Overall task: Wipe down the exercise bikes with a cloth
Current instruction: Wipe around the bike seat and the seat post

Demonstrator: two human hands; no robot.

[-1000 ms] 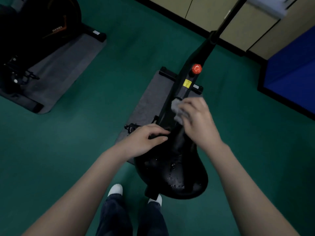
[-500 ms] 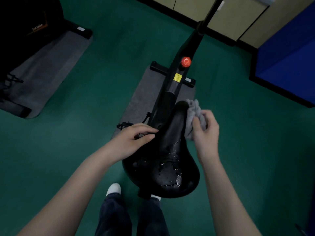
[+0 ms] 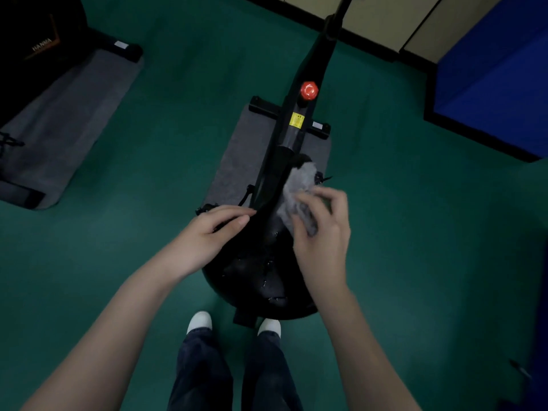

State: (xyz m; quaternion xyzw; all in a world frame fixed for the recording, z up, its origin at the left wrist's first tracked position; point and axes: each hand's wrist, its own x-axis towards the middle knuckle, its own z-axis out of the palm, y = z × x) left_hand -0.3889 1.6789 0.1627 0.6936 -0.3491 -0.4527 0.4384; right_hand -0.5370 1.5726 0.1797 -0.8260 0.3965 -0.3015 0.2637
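Floor (image 3: 89, 262) of dark green spreads beneath both your hands. Between them stands the exercise bike (image 3: 308, 63), its black frame running away from you and slightly to the right. So the long axis goes from the wide saddle (image 3: 255, 277) under your wrists to the stem far beyond your fingertips. A grey mat (image 3: 237, 161) lies under the bike, just beyond your left hand. A second bike (image 3: 35, 40) sits on its own mat, well apart, far out past your left forearm.

The saddle points its narrow nose away from you, and its broad rear is nearest your feet. Wet streaks glint on its top between your wrists.

Your left hand (image 3: 207, 235) reaches in from the lower left, palm down. Its fingers are nearly straight and relaxed and rest on the left flank of the saddle's nose, holding nothing. Your right hand (image 3: 323, 241) comes in from the lower right with its back toward you. Its fingers are curled and clutch the grey cloth (image 3: 296, 188) against the right side of the nose. The cloth bunches out past your fingertips, up along the frame.

Beyond your right hand, on the frame, sit a yellow label (image 3: 296, 120) and then a red knob (image 3: 309, 90).
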